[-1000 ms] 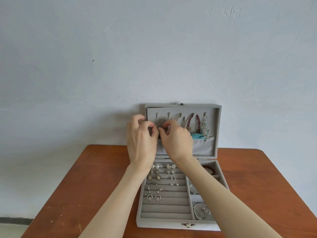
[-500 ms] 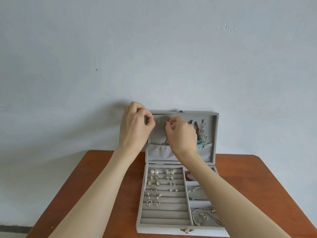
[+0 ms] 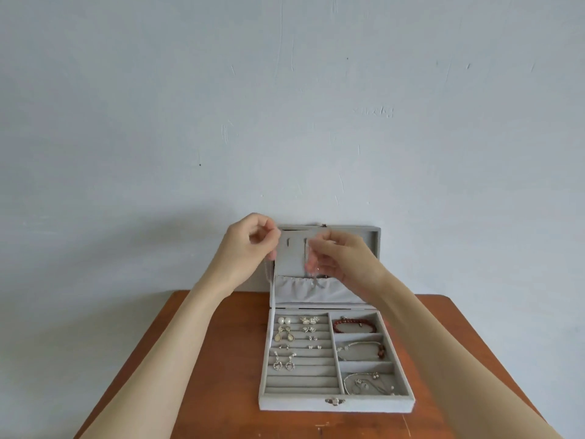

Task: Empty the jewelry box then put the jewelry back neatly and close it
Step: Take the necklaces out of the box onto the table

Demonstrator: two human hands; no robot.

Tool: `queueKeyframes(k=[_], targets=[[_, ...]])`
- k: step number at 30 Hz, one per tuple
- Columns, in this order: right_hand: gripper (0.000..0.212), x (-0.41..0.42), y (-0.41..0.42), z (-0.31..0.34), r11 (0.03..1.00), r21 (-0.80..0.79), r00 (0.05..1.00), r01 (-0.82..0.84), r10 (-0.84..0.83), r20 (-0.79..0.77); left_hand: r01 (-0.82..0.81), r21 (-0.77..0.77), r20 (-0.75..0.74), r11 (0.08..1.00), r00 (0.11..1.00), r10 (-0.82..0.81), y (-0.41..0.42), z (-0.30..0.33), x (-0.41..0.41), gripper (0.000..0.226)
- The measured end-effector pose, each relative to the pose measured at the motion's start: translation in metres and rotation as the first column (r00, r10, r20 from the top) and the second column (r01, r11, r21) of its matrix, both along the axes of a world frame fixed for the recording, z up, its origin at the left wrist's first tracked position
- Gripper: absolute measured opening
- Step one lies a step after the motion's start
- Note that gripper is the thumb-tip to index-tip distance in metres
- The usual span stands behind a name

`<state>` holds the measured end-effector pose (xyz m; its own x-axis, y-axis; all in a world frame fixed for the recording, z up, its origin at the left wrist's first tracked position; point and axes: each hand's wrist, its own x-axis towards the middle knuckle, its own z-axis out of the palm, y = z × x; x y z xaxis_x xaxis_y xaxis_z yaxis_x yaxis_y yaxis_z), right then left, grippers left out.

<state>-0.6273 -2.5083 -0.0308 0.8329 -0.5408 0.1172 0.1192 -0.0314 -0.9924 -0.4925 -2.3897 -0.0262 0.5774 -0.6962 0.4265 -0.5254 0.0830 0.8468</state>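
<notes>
The jewelry box (image 3: 335, 403) is sitting open on the wooden table (image 3: 218, 359), its latch nearest the viewer. In the near tray the heart earrings (image 3: 284, 365) and pearl studs (image 3: 284, 320) are lying on the ring rolls at left, while the red bead bracelet (image 3: 354, 324) is occupying the farthest right-hand compartment (nothing has been taken from the tray so far). Farther back, both hands are working at the upright lid (image 3: 375, 248). The left hand (image 3: 245, 248) and the right hand (image 3: 340, 258) are each pinching what appears to be one thin silver chain (image 3: 306, 264), though it is blurred. A second ago the hands were meeting low near the lid pocket (image 3: 316, 291); now they are raised and spread apart, suggesting a necklace is being unhooked and emptying has only begun.
</notes>
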Motion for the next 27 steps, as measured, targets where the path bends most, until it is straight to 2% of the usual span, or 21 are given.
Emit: queueKeyframes(k=[3, 5, 8, 11, 14, 16, 19, 21, 22, 25, 27], targets=[[0.013, -0.017, 0.012, -0.007, 0.989, 0.069, 0.986, -0.128, 0.134, -0.095, 0.017, -0.011, -0.15, 1.0, 0.989, -0.018, 0.028, -0.01, -0.003, 0.016], [0.008, -0.027, 0.018, -0.011, 0.98, 0.134, 0.978, -0.147, 0.164, -0.127, 0.003, -0.024, -0.254, 1.0, 0.967, -0.008, 0.044, -0.015, -0.003, 0.018], [0.007, -0.039, 0.026, -0.013, 0.974, 0.199, 0.981, -0.107, 0.136, -0.137, -0.009, 0.032, -0.241, 0.999, 0.97, 0.017, 0.064, -0.021, -0.003, 0.017], [0.011, -0.046, 0.034, -0.01, 0.982, 0.176, 0.982, -0.068, 0.097, -0.16, 0.002, 0.136, -0.223, 0.991, 0.974, 0.028, 0.079, -0.027, -0.005, 0.014], [0.015, -0.05, 0.043, -0.002, 0.996, 0.063, 0.98, -0.067, 0.078, -0.186, -0.029, 0.321, -0.107, 0.947, 0.992, 0.067, 0.091, -0.036, -0.008, 0.012], [0.017, -0.051, 0.052, 0.006, 0.993, -0.083, 0.971, -0.086, 0.064, -0.232, -0.039, 0.407, -0.058, 0.912, 0.996, 0.068, 0.098, -0.045, -0.01, 0.011], [0.026, -0.047, 0.069, 0.02, 0.939, -0.333, 0.957, -0.091, -0.01, -0.289, 0.013, 0.473, -0.049, 0.881, 0.999, 0.012, 0.104, -0.055, -0.016, 0.013], [0.02, -0.042, 0.079, 0.028, 0.895, -0.435, 0.956, -0.095, -0.04, -0.292, 0.095, 0.411, -0.106, 0.907, 0.993, -0.056, 0.104, -0.055, -0.029, 0.02], [0.017, -0.04, 0.084, 0.031, 0.882, -0.46, 0.956, -0.103, -0.04, -0.29, 0.155, 0.326, -0.19, 0.933, 0.977, -0.096, 0.102, -0.054, -0.037, 0.021], [0.009, -0.036, 0.091, 0.038, 0.866, -0.483, 0.962, -0.127, -0.011, -0.272, 0.304, 0.041, -0.473, 0.952, 0.845, -0.249, 0.096, -0.05, -0.061, 0.027], [0.006, -0.036, 0.092, 0.039, 0.879, -0.461, 0.967, -0.124, 0.002, -0.255, 0.352, -0.058, -0.562, 0.934, 0.762, -0.322, 0.094, -0.051, -0.068, 0.032]])
